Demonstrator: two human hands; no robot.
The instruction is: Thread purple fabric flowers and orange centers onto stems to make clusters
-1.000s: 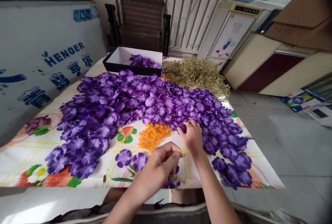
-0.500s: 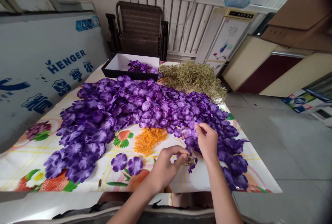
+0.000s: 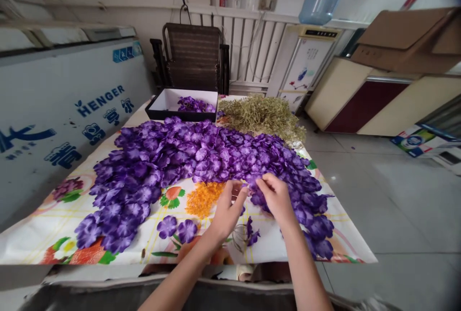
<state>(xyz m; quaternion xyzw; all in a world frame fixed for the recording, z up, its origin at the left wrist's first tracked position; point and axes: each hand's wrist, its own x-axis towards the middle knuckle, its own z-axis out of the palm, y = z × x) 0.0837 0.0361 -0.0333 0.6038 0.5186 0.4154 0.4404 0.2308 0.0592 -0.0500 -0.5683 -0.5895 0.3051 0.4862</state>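
Over the near right of the table, my right hand (image 3: 276, 200) pinches a purple artificial flower petal piece (image 3: 253, 179) between thumb and fingertips. Facing it, my left hand (image 3: 227, 212) has thumb and index finger brought close together; what lies between them is too small to make out. Below the two hands is a thin pale stem sprig (image 3: 238, 238) with dark purple blooms (image 3: 252, 232) at its side. Beyond my hands spreads a wide heap of purple flower pieces (image 3: 201, 152). A small pile of orange flower bits (image 3: 203, 199) sits left of my left hand.
Two loose purple flower pieces (image 3: 187, 231) lie on the fruit-print tablecloth (image 3: 144, 234). At the back stand a black box (image 3: 180, 115) with purple flowers inside and a bundle of green stems (image 3: 262, 114). A folding chair (image 3: 192, 56) is behind; a freezer (image 3: 65, 104) flanks the left.
My left hand has left the sprig, which now lies nearer the table's front edge, and moved up toward the heap. My right hand came slightly left with the petal piece. The camera view tilted up.
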